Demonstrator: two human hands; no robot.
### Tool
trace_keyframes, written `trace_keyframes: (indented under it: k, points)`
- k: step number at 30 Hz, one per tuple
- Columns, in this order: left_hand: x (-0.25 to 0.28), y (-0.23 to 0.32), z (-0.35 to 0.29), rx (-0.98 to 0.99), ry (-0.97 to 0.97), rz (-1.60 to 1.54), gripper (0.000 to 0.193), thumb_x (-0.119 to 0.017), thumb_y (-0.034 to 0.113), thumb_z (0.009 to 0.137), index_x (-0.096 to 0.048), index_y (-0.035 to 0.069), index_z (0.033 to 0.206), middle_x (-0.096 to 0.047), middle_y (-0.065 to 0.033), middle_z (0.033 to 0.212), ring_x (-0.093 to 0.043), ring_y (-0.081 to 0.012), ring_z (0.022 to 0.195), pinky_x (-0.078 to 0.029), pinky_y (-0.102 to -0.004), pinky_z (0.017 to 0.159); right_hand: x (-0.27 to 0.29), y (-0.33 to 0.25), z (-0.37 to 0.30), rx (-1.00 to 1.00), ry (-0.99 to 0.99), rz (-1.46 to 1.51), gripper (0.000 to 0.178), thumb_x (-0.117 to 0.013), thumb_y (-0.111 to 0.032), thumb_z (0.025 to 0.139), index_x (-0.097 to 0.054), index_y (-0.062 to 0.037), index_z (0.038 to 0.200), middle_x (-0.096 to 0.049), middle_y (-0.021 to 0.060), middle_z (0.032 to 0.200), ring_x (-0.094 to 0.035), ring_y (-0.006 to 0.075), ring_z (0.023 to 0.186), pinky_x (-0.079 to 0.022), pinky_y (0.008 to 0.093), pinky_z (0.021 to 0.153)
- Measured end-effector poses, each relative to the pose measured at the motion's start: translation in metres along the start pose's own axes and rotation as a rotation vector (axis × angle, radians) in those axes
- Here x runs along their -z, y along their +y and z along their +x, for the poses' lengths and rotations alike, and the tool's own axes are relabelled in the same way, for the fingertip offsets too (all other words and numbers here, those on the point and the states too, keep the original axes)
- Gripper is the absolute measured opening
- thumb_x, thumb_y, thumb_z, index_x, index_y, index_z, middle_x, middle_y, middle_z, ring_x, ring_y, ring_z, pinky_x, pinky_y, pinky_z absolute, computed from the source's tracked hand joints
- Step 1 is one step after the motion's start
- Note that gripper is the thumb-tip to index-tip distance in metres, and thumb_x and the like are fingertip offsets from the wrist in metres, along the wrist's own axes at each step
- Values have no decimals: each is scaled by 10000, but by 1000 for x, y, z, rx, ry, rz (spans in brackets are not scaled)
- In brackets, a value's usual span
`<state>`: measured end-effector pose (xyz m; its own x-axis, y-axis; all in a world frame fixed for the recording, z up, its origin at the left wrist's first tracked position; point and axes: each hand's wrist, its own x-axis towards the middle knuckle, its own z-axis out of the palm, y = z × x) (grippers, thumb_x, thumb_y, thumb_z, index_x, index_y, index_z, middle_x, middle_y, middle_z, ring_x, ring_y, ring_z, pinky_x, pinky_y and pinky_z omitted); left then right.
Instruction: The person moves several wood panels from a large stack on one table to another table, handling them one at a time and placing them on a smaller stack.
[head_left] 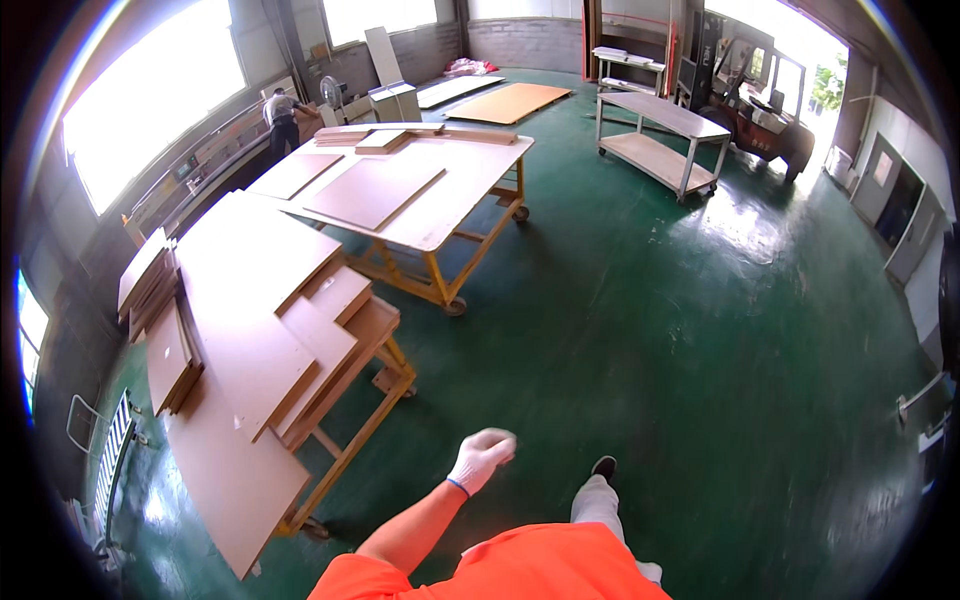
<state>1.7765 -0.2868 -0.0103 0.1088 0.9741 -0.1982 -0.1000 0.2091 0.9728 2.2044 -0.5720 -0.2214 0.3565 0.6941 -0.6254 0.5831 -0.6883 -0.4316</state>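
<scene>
My left hand (pixel 482 460), in a white knit glove with a blue cuff edge, hangs over the green floor. Its fingers are curled in, slightly blurred, and nothing shows in them. Nearest to it, on the left, is a yellow-framed wheeled cart (pixel 352 470) loaded with flat boards (pixel 240 330) of differing sizes, stacked unevenly. The hand is apart from the boards. My right hand is out of the picture.
Beyond stands a second wheeled table (pixel 480 180) with more panels (pixel 375 190). A two-tier metal trolley (pixel 665 115) and a forklift (pixel 765 115) are at the far right. Someone (pixel 282 120) works by the left wall near a fan (pixel 331 92). A white-slatted trolley (pixel 113 460) stands at left.
</scene>
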Motion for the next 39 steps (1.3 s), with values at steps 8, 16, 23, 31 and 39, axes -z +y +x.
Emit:
trace_keyframes:
  k: [8, 16, 23, 31, 39]
  points:
    - [-157, 333, 29, -1541, -1483, -369, 87, -587, 119, 939, -652, 104, 883, -579, -42, 814, -594, -225, 718, -484, -371, 617, 62, 88, 237, 132, -65, -427, 215, -627, -166, 839, -595, -48, 663, -540, 105, 539, -584, 295, 498, -423, 516, 466]
    - [-182, 360, 151, -1916, -1135, -268, 289, -445, 100, 966, -498, 188, 695, -451, 45, 696, -445, -114, 585, -309, -308, 524, 287, -209, 391, -201, 34, 604, 295, -557, -215, 904, -471, -150, 630, -440, 3, 544, -456, 187, 410, -348, 398, 369]
    - [-165, 371, 301, -2676, 344, -30, 136, -598, 0, 781, -553, 120, 735, -529, 69, 711, -503, -69, 548, -356, -240, 473, 327, -378, 472, -80, -31, 389, 260, -611, -84, 854, -529, -90, 607, -468, 2, 506, -452, 130, 376, -343, 315, 357]
    - [-72, 374, 497, -2107, -129, 275, 64, -632, 36, 814, -597, 82, 785, -572, -21, 694, -554, -151, 577, -440, -307, 525, 349, -561, 492, 141, -175, 64, 239, -611, -62, 801, -561, -40, 569, -550, 13, 571, -479, 99, 445, -380, 304, 427]
    - [-24, 377, 652, -1522, -413, -25, 109, -636, 88, 895, -694, 6, 850, -644, -92, 784, -628, -229, 648, -500, -360, 576, 350, -727, 583, 293, -337, -177, 207, -665, -171, 810, -715, 27, 844, -662, 61, 706, -622, 137, 630, -498, 291, 587]
